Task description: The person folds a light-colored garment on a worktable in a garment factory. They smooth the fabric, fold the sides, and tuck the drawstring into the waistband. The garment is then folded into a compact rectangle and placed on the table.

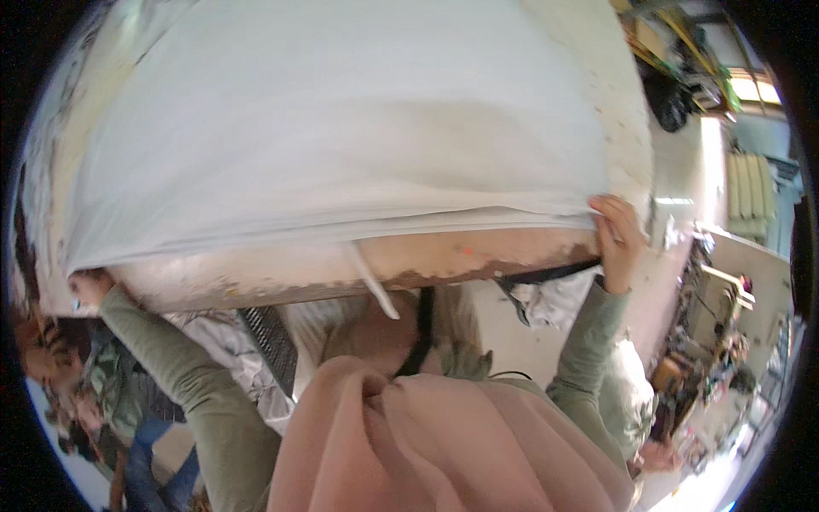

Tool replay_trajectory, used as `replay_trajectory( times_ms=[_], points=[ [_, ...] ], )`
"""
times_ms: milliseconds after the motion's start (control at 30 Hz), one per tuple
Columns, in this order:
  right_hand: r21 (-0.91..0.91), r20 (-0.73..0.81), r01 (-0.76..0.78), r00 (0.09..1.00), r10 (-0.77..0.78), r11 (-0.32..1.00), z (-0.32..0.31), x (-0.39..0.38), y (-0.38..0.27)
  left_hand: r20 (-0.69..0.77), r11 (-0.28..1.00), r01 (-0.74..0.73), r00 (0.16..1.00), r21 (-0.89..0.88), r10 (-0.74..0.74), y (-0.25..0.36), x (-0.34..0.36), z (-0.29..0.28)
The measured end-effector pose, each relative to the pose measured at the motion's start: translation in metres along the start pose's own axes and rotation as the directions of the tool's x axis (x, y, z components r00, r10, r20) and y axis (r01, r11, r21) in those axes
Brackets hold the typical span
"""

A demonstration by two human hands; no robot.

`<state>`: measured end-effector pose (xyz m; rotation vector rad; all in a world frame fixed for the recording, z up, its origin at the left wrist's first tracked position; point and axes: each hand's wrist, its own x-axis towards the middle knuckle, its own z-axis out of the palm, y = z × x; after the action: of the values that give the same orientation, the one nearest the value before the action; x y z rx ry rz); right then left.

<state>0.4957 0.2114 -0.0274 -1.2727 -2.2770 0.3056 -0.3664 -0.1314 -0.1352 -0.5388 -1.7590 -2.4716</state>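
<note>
Left hand [90, 286]: by the cloth's near left corner; I cannot tell if its fingers pinch.
White cloth [358, 128]: on the table, over most of it, so the spreading looks mostly done; near folds not flat yet.
White strip [373, 282]: hangs past the cloth's near edge.
Table [444, 252]: front part bare, brown, worn.
Right hand [620, 235]: thumb and fingers pinched on the cloth's near right corner.
</note>
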Motion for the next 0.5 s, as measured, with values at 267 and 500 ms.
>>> replay_trajectory(
  times_ms=[267, 500],
  points=[
    [0.277, 0.102, -0.230, 0.973, 0.209, 0.933, -0.010, -0.008, -0.009, 0.001, 0.350, -0.164, 0.906, 0.922, 0.423, 0.094, -0.121, 0.176],
    [0.471, 0.157, -0.382, 0.923, 0.350, 0.795, -0.009, -0.001, -0.002, 0.953, 0.875, -0.433, 0.290, 0.215, -0.090, 0.155, -0.427, 0.383]
  ],
)
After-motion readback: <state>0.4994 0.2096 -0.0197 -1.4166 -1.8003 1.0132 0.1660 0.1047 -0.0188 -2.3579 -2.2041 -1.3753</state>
